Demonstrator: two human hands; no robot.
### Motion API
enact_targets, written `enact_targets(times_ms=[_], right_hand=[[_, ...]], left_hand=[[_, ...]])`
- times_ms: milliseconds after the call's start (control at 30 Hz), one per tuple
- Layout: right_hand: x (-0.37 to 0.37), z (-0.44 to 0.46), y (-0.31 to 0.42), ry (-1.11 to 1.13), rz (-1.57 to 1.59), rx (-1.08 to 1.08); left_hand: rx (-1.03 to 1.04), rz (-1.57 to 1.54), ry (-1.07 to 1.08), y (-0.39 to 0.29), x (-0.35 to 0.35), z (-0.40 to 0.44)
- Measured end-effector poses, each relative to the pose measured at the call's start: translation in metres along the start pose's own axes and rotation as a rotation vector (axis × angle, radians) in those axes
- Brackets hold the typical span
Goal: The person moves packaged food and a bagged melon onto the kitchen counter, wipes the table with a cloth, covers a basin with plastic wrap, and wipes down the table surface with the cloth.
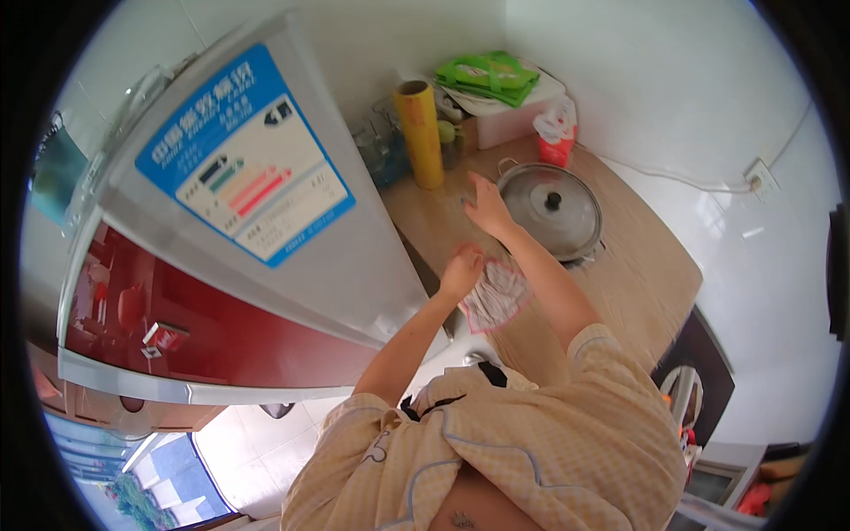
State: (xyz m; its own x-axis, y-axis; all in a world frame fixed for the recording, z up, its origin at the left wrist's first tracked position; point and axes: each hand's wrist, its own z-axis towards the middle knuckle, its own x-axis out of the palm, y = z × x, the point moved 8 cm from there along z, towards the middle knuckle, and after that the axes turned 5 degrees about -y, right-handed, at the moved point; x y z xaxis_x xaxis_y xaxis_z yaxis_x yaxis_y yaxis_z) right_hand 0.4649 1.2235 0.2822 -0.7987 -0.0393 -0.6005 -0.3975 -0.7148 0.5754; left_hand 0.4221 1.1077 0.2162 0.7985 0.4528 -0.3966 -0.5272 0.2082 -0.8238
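My right hand reaches over the wooden counter with its fingers spread apart and nothing in them. It is beside a wide pan with a glass lid and a black knob, and below a tall yellow roll standing upright. My left hand is lower and to the left, its fingers curled inward. Against it lies a crumpled pale cloth with a pink edge. The undersides of the left fingers are hidden, so what they grip, if anything, does not show.
A fridge with a blue energy label stands close on the left. Behind the yellow roll are glasses. At the back are a green bag on a white box and a red and white packet. A cable runs along the right wall.
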Motion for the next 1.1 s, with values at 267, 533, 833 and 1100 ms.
enact_targets(times_ms=[267,533,833,1100], right_hand=[[0.042,0.148,0.018,-0.055,-0.222,-0.026],[0.097,0.240,0.009,0.190,-0.610,-0.005],[0.087,0.177,0.015,0.037,-0.503,-0.247],[0.026,0.092,0.046,-0.111,-0.351,-0.336]], left_hand=[[-0.098,0.229,-0.111,0.044,-0.019,0.008],[-0.262,0.079,-0.175,0.069,-0.024,0.003],[-0.305,0.086,-0.217,0.075,-0.023,0.001],[-0.594,-0.314,-0.164,0.079,-0.016,0.007]])
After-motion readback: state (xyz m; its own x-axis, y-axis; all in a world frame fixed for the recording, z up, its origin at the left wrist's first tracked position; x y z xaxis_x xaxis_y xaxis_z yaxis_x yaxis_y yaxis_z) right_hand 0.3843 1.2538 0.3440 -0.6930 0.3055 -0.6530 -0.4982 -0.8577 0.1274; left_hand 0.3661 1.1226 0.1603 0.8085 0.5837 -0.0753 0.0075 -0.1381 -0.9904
